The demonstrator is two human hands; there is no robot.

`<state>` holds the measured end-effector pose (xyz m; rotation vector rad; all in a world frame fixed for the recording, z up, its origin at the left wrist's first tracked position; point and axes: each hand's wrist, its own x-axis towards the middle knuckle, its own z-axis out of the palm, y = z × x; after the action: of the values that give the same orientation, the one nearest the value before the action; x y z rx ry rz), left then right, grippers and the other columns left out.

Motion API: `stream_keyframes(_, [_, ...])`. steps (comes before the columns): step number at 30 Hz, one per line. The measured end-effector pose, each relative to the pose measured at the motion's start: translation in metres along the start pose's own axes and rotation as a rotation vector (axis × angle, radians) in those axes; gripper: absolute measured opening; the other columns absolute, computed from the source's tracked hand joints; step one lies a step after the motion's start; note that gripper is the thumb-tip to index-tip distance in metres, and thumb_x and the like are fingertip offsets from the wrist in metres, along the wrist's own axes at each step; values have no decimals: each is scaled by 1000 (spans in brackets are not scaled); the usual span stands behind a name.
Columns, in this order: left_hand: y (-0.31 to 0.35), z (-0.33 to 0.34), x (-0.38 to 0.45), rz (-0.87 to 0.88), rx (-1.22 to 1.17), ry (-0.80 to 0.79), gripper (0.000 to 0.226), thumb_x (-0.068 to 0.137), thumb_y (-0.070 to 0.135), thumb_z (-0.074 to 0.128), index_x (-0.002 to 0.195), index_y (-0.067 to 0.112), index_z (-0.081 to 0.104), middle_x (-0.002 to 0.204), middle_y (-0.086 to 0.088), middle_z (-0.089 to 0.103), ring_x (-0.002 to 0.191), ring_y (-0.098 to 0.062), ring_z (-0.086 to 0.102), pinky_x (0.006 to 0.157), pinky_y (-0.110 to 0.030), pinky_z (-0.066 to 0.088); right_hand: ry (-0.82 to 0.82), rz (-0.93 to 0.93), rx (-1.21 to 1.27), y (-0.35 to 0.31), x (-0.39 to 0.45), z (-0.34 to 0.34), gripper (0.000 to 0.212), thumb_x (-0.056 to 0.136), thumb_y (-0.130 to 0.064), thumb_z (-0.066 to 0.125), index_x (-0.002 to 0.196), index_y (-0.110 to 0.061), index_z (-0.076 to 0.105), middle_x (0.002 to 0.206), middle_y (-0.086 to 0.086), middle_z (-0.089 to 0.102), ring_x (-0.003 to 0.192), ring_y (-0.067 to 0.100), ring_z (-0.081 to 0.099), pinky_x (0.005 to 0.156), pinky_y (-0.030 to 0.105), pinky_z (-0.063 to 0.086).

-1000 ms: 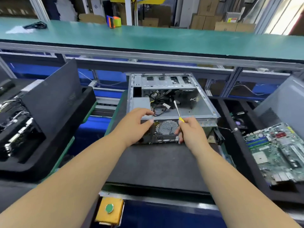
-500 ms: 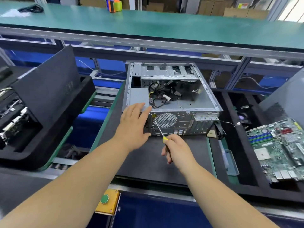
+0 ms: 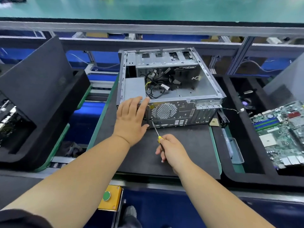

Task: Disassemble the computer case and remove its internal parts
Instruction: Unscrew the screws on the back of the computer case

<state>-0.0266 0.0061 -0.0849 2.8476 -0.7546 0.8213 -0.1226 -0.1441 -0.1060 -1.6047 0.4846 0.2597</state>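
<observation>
Grey steel, the case [image 3: 171, 89] lies on its side on a black mat [image 3: 181, 153], open side up, its rear panel facing the person. Inside, a grey power supply [image 3: 134, 88] sits in the near left corner, with a tangle of cables [image 3: 158, 87] just beside it. The left hand [image 3: 131, 119] lies flat with straight fingers against the rear panel's left end, fingertips reaching the top edge by the power supply; it holds nothing. The right hand [image 3: 172, 148] curls round the yellow handle of a screwdriver [image 3: 156, 130], whose tip touches the rear panel low down, just right of the left hand. A motherboard [image 3: 283, 132] rests in a black tray [image 3: 230, 171] on the right, well apart from the case. A black foam tray [image 3: 41, 112] stands on the left.
</observation>
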Motion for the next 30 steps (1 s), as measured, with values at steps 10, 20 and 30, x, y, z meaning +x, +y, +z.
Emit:
stream_keyframes(10, [-2,17,6,9,-23,117,96,60,41,83,139,22,33,133,-6,34,120,-30,35,105,-44,23,38,-2,8,-1,-2,8,16,101,-28,44,100,-17,56,63,0,67,44,12,43,50,28,45])
stream_keyframes(20, [-6,22,7,28,-20,109,92,62,40,80,139,23,32,132,-4,30,119,-28,32,104,-43,23,77,16,55,-1,5,18,15,101,-26,45,98,-17,56,60,1,66,42,13,41,47,27,41])
stream_keyframes(30, [-6,23,7,35,-1,128,94,61,41,81,139,22,33,131,-5,30,118,-28,32,103,-43,22,53,6,129,-1,2,20,16,102,-23,44,102,-12,55,62,5,63,43,14,39,45,26,38])
